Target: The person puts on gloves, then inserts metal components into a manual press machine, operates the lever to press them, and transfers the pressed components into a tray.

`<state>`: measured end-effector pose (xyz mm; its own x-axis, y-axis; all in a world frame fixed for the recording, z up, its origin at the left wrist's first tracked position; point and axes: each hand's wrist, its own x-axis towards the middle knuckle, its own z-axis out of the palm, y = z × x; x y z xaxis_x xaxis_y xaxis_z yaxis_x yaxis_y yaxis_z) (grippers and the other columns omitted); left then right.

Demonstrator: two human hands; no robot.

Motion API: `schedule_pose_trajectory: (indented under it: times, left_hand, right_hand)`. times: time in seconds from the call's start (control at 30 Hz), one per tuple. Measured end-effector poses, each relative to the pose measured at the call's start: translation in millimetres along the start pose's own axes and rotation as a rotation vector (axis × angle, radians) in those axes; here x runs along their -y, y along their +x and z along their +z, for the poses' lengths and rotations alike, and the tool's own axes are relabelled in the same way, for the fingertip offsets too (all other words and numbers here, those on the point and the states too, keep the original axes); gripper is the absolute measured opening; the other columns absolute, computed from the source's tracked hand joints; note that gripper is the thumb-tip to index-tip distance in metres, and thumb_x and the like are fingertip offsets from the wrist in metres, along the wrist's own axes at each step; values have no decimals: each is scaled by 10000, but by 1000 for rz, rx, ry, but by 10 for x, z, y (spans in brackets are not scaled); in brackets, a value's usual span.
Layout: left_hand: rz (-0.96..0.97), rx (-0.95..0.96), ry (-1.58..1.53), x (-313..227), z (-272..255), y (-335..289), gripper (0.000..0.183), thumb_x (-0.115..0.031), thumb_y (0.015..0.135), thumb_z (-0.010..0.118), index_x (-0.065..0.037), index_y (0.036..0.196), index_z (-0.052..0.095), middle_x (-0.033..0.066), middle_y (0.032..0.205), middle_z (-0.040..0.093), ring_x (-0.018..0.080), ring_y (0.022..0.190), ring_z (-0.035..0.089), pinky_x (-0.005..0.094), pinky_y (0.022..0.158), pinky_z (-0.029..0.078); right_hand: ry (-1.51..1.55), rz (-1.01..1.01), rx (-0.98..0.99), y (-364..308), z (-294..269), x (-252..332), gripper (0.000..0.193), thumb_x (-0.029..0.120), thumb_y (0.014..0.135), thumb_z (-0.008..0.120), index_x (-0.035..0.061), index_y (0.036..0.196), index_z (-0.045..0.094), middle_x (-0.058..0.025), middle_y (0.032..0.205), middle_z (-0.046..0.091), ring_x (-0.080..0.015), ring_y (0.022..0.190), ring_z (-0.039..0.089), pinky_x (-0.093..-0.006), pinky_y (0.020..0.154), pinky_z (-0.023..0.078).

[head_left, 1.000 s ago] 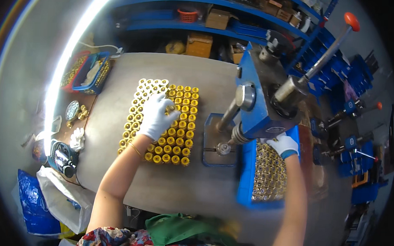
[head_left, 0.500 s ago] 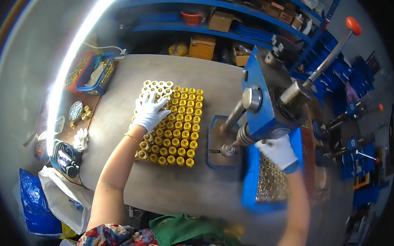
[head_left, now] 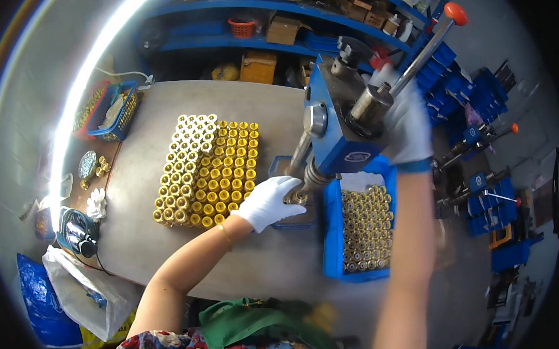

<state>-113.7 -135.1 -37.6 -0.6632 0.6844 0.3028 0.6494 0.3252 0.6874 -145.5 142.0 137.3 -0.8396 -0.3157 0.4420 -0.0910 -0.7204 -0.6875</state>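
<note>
In a white glove, my left hand (head_left: 267, 202) is at the base of a blue bench press, its fingers closed round a small round brass fitting (head_left: 299, 198) under the spindle (head_left: 317, 173). My right hand (head_left: 409, 120), also gloved, is raised beside the press head (head_left: 340, 115), close to the lever (head_left: 422, 49) with its orange knob. Motion smears its fingers, so its grip cannot be made out. Left of the press stand rows of yellow brass fittings (head_left: 227, 172), with a second layer on the left rows. A blue bin (head_left: 331, 238) on the right holds many similar fittings.
Baskets of small parts (head_left: 114, 116) stand at the table's far left. Nearer are a crumpled white glove (head_left: 97, 203) and a dark container (head_left: 77, 229) with a bottle. Blue shelves (head_left: 235, 45) with boxes run behind. More lever presses (head_left: 476, 181) stand at the right.
My left hand has moved right, from the rows of fittings to the press base. My right hand has risen from the blue bin to beside the press lever. The whole view has shifted somewhat.
</note>
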Motion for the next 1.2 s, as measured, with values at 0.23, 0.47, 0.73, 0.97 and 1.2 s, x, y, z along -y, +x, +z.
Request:
schedule_pose_trajectory:
  times: [0.23, 0.47, 0.73, 0.97, 1.2]
  left_hand:
    - [-94, 23, 44, 176, 185, 71, 413, -389, 792, 753, -67, 1046, 704, 134, 1016, 677, 325, 1027, 613, 402, 911, 488]
    - [-58, -1, -25, 231, 199, 47, 368, -298, 779, 782, -73, 1059, 703, 127, 1022, 682, 321, 994, 636, 398, 889, 503]
    - [-54, -7, -35, 157, 171, 86, 425, -301, 758, 787, -78, 1100, 668, 139, 997, 676, 327, 962, 642, 411, 860, 511]
    - [-141, -15, 4, 228, 18, 59, 351, -303, 714, 798, -53, 924, 668, 152, 926, 666, 342, 898, 641, 424, 810, 515]
    - [-100, -156, 35, 265, -312, 109, 323, -222, 692, 817, -60, 932, 675, 137, 914, 668, 339, 907, 637, 428, 813, 513]
  right_hand:
    - [-913, -3, -99, -903, 1868, 683, 400, 305, 964, 492, -29, 1140, 624, -125, 1076, 642, -235, 992, 614, -377, 869, 491]
    - [-1435, 376, -726, -1801, 1159, -668, 685, 82, 879, 597, -67, 1483, 311, -258, 1466, 423, -320, 1338, 439, -366, 1133, 302]
    - [-1046, 74, -270, -1519, 1626, 130, 536, 244, 897, 543, 15, 1375, 466, -172, 1276, 498, -290, 1258, 443, -357, 1079, 341]
    - [-244, -157, -127, -47, 1069, 28, 648, 526, 947, 513, 11, 1342, 515, -117, 1076, 616, -195, 1050, 553, -341, 964, 437]
    - [-2196, 1109, -430, -1522, -1118, -377, 471, 498, 848, 601, 147, 1147, 698, -182, 1131, 680, -360, 1006, 668, -452, 891, 523]
